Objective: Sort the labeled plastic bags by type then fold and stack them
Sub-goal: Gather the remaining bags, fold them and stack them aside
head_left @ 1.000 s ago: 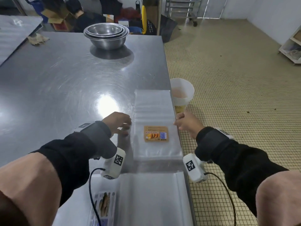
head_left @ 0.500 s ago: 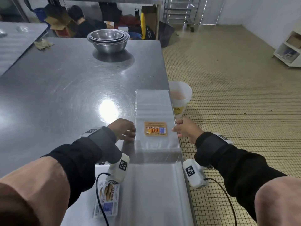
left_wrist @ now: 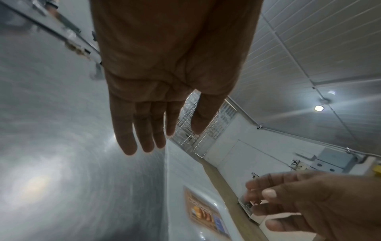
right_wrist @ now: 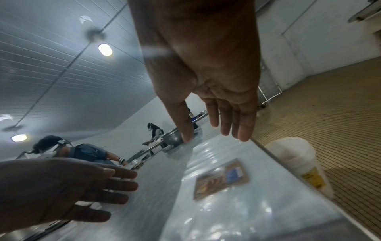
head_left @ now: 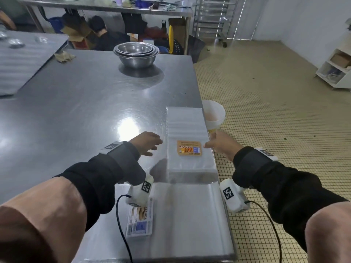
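Observation:
A neat stack of clear plastic bags (head_left: 187, 126) with an orange label (head_left: 189, 148) lies along the steel table's right edge. My left hand (head_left: 152, 147) hovers just left of it, fingers straight and holding nothing; the left wrist view shows its fingers (left_wrist: 144, 130) spread above the table. On the stack's right side my right hand (head_left: 210, 143) is open too, its fingertips (right_wrist: 237, 130) above the bags' edge. Whether it touches them I cannot tell. A second pile of bags (head_left: 186, 215) with a white and blue label (head_left: 139, 221) lies nearest me, under my wrists.
Nested steel bowls (head_left: 135, 54) stand at the table's far side. A white plastic tub (head_left: 213, 114) sits on the tiled floor right beside the table edge (head_left: 199, 88). A person (head_left: 100, 33) crouches behind the table. Another steel table (head_left: 28, 59) stands to the left.
Both hands pressed against the sides of the orange-label stack before. The left hand has since drawn away to the left and both have opened out. My view has tilted up.

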A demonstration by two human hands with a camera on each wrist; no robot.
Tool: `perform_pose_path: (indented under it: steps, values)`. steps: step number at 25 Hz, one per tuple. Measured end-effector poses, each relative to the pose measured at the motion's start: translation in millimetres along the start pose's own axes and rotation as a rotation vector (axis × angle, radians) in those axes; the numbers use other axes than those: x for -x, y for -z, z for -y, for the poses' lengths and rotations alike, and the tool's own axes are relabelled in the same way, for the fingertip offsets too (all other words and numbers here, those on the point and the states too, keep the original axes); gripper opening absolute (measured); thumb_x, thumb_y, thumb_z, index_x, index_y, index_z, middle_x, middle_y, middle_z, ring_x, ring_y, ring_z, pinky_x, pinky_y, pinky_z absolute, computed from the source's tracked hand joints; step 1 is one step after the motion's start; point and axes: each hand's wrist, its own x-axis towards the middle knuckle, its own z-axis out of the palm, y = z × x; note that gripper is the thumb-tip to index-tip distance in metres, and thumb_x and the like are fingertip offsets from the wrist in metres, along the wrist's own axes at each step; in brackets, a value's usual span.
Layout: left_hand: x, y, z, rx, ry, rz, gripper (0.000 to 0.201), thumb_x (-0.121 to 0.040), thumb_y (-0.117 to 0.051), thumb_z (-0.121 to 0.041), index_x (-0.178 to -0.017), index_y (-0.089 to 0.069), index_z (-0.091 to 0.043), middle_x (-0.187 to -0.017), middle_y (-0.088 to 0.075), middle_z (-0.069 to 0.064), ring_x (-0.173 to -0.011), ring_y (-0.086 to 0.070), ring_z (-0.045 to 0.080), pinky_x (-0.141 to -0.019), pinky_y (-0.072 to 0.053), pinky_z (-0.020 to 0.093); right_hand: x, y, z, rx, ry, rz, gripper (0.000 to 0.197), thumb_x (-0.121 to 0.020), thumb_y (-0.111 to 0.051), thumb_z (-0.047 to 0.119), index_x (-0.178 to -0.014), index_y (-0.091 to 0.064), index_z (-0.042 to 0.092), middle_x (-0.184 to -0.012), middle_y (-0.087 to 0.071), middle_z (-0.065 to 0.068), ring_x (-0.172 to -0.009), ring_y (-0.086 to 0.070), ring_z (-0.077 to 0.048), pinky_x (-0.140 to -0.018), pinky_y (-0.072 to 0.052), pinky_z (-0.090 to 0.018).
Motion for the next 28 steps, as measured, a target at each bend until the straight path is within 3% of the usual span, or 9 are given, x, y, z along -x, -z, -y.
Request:
perform_pose_path:
  steps: [3,7,9,12,14,19,25,28]
  values:
    - [18,19,7,-0.116,-0.071,-0.048,0.044,-0.093,-0.055,-0.015,-0.135,-0.046,-0.008,-0.123,-0.055,0.013,-0.110,-0.053,0.024,-0.087,-0.045,0.034,17,-14,23,0.116,0.086,0.023,0.056,-0.085,-0.067,0.016,-0.133,-0.041,0.006,-0.130,-0.050,-0.011,-0.118,-0.049,-0.025,-0.098,-0.042,-0.035]
    - [51,43,32,-0.253,-0.102,-0.138,0.047,-0.093,-0.055,-0.019,-0.137,-0.044,-0.008,-0.129,-0.056,0.011,-0.106,-0.054,0.022,-0.093,-0.042,0.028,38,-43,54,0.208,0.156,0.093,0.057,-0.085,-0.067,0.018,-0.134,-0.039,0.005,-0.133,-0.048,-0.012,-0.108,-0.051,-0.021,-0.089,-0.043,-0.030]
    - [70,54,48,-0.341,-0.101,-0.189,0.048,-0.094,-0.054,-0.022,-0.138,-0.042,-0.008,-0.133,-0.054,0.009,-0.118,-0.051,0.023,-0.102,-0.039,0.032,49,-62,71,0.270,0.211,0.137,0.061,-0.085,-0.068,0.020,-0.135,-0.038,0.005,-0.136,-0.046,-0.011,-0.116,-0.050,-0.024,-0.089,-0.041,-0.028]
    - [97,69,74,-0.404,-0.067,-0.281,0.048,-0.094,-0.052,-0.023,-0.139,-0.041,-0.008,-0.136,-0.052,0.010,-0.125,-0.048,0.025,-0.105,-0.037,0.034,68,-90,96,0.335,0.305,0.232,0.065,-0.085,-0.069,0.022,-0.138,-0.035,0.005,-0.140,-0.042,-0.011,-0.123,-0.046,-0.026,-0.094,-0.041,-0.030]
    - [114,77,90,-0.399,-0.034,-0.350,0.048,-0.094,-0.052,-0.022,-0.139,-0.041,-0.009,-0.137,-0.050,0.009,-0.126,-0.047,0.024,-0.104,-0.037,0.032,80,-110,107,0.401,0.374,0.268,0.067,-0.085,-0.068,0.023,-0.139,-0.033,0.004,-0.142,-0.041,-0.012,-0.126,-0.044,-0.027,-0.098,-0.039,-0.032]
    - [166,97,137,-0.357,0.069,-0.474,0.049,-0.095,-0.052,-0.025,-0.140,-0.040,-0.010,-0.140,-0.049,0.007,-0.128,-0.045,0.023,-0.101,-0.034,0.028,117,-169,126,0.517,0.496,0.410,0.067,-0.086,-0.067,0.026,-0.139,-0.033,0.004,-0.141,-0.043,-0.011,-0.126,-0.044,-0.026,-0.095,-0.037,-0.028]
    - [222,130,199,-0.317,0.172,-0.556,0.051,-0.096,-0.051,-0.028,-0.141,-0.037,-0.011,-0.142,-0.047,0.007,-0.129,-0.044,0.023,-0.099,-0.033,0.027,173,-244,154,0.558,0.586,0.525,0.067,-0.086,-0.067,0.023,-0.139,-0.032,0.004,-0.140,-0.042,-0.015,-0.125,-0.046,-0.028,-0.100,-0.040,-0.033]
    - [242,160,236,-0.274,0.187,-0.582,0.052,-0.094,-0.053,-0.027,-0.141,-0.037,-0.009,-0.141,-0.047,0.009,-0.126,-0.047,0.024,-0.101,-0.036,0.030,200,-289,169,0.589,0.613,0.570,0.067,-0.087,-0.066,0.024,-0.141,-0.030,0.005,-0.141,-0.042,-0.013,-0.126,-0.045,-0.027,-0.096,-0.039,-0.031]
